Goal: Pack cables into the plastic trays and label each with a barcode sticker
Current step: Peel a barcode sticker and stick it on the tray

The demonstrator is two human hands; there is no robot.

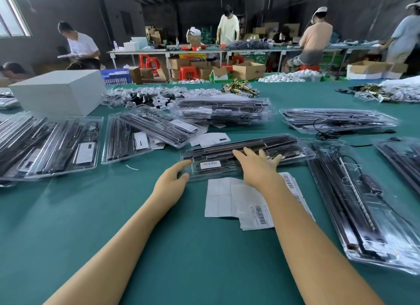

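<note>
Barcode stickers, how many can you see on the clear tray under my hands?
1: the barcode sticker sits on the clear tray near its left end, between both hands; the right hand may hide others.

Open green table [95, 225] is lying free at front left. Packed trays [354, 204] and sticker sheets [229, 198] are crowding the right.

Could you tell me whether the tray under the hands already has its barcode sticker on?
Yes, labelled: a white barcode sticker sits on the clear tray, near its left end.
</note>
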